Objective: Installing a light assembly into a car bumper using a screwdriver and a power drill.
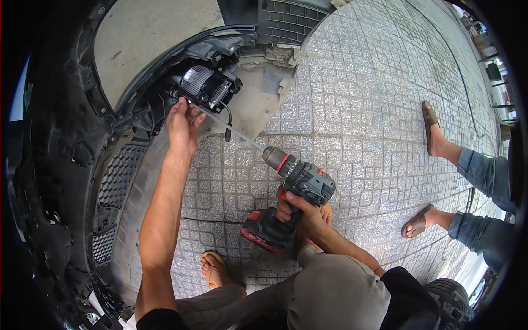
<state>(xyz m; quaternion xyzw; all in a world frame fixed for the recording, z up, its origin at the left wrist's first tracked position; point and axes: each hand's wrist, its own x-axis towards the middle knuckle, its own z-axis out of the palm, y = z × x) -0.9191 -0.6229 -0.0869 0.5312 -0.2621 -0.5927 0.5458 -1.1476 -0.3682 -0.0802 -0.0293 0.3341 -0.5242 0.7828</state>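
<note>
Grey-clad, my knee (338,291) bulges closest; my right fingers (284,211) wrap the cordless drill (308,181) above the tiles (368,165), its long bit (236,131) running to my left fingers (196,117), narrowed around its tip beside the finned black unit (199,82).

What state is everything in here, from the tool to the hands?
Drill, held; spinning or stopped, cannot tell
Battery pack, attached
Long bit, fitted in the drill, far end near the left hand
Left hand, fingers curled; grip unclear
Right hand, closed on the drill's handle
Cable, hanging, lower end free
Bystander's sandals, worn
</note>
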